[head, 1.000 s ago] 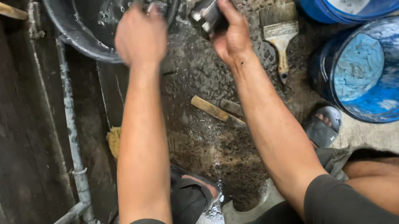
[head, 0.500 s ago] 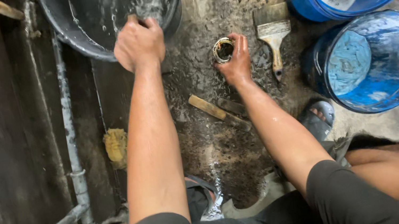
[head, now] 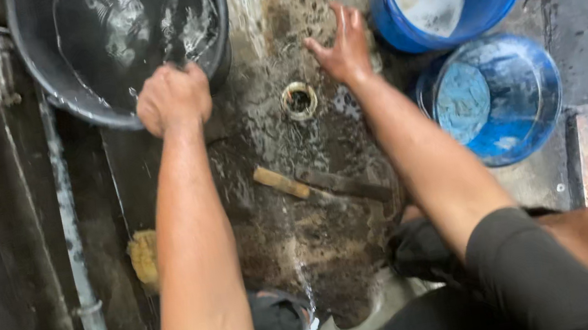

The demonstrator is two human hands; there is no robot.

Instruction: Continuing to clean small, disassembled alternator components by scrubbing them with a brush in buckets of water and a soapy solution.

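Two hands busy: left hand [head: 173, 98] fisted on rim of black tub [head: 46, 63], tilted, water inside; right hand [head: 344, 45] open, empty, at 2 o'clock of floor drain [head: 298, 100]. Risk: tub slips, water floods muddy floor; debris clogs drain.

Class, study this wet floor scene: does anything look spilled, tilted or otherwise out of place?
Yes. The left hand grips the rim of the large black plastic tub, which looks tipped, and water streams over the muddy concrete floor around the small round drain ring. A wooden-handled tool lies in the wet. The right hand is open, holding nothing.
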